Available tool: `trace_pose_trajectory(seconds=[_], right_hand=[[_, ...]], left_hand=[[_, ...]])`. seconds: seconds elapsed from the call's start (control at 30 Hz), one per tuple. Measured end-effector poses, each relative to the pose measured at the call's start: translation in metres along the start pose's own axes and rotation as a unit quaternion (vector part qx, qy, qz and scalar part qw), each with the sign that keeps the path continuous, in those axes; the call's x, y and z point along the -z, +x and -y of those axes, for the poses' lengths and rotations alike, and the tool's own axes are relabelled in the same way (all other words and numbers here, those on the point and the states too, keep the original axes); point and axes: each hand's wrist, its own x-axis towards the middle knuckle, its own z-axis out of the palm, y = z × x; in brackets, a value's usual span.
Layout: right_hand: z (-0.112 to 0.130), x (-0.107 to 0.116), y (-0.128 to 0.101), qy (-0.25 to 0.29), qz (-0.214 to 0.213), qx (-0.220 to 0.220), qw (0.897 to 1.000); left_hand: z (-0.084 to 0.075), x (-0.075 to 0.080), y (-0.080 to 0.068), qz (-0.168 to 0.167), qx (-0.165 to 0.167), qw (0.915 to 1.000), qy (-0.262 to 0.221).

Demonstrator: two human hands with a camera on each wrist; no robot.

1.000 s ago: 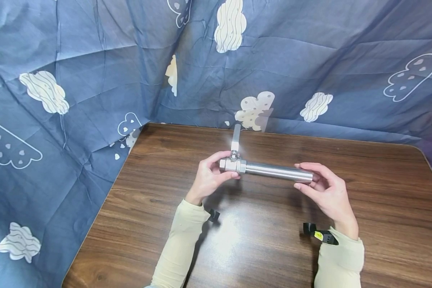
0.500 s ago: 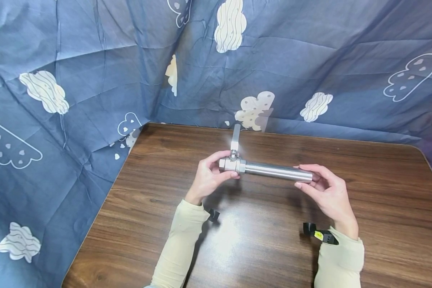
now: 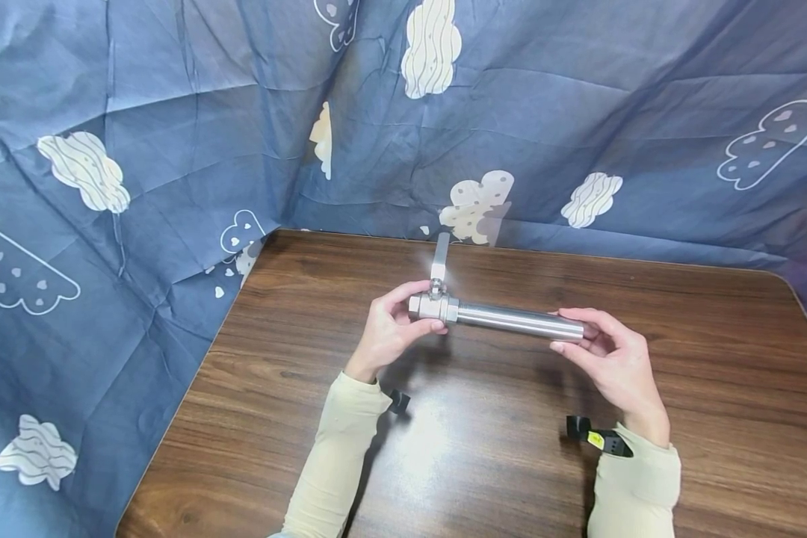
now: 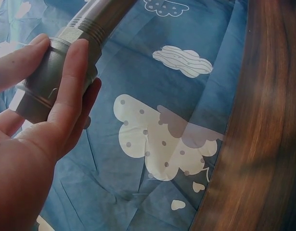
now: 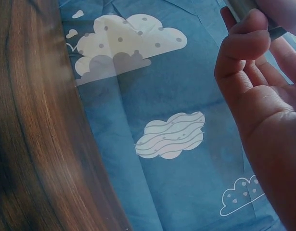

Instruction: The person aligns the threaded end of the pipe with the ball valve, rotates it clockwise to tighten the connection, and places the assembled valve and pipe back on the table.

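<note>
Blue cloud-printed fabric (image 3: 195,97) is hanging beyond a wood-grain tabletop (image 3: 484,463) from 9 o'clock round past 12. Above that surface, near the middle of the head view, the left hand (image 3: 386,336) is holding a metal valve (image 3: 433,307), its grip wrapping thumb and fingers round the body from 8 o'clock. One flat lever (image 3: 439,258) is pointing toward 12. A smooth metal pipe (image 3: 518,320) is meeting the valve at threads and extending toward 3 o'clock, where the right hand (image 3: 620,366) is pinching its far end in a thumb-and-finger grip. Toward that hand's 6 o'clock, a black wrist device (image 3: 617,444) is carrying a yellow label (image 3: 595,440), its marks showing too small to read.
</note>
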Motion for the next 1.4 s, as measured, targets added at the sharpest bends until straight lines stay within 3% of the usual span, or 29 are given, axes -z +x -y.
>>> trace_pose_trajectory(seconds=[0.67, 1.17, 1.4], right_hand=[[0.0000, 0.0016, -0.0005, -0.011, -0.005, -0.001, 1.000], [0.0008, 0.0015, -0.0017, -0.102, -0.016, -0.025, 0.994], [-0.0027, 0.0018, -0.0018, -0.114, -0.029, -0.028, 0.993]], left_hand=[[0.0010, -0.0011, 0.0003, 0.004, 0.000, 0.9999, -0.016], [0.0000, -0.0023, -0.0002, 0.006, -0.007, 0.9999, -0.010], [-0.0004, -0.0025, -0.0005, 0.003, -0.003, 1.0000, -0.009]])
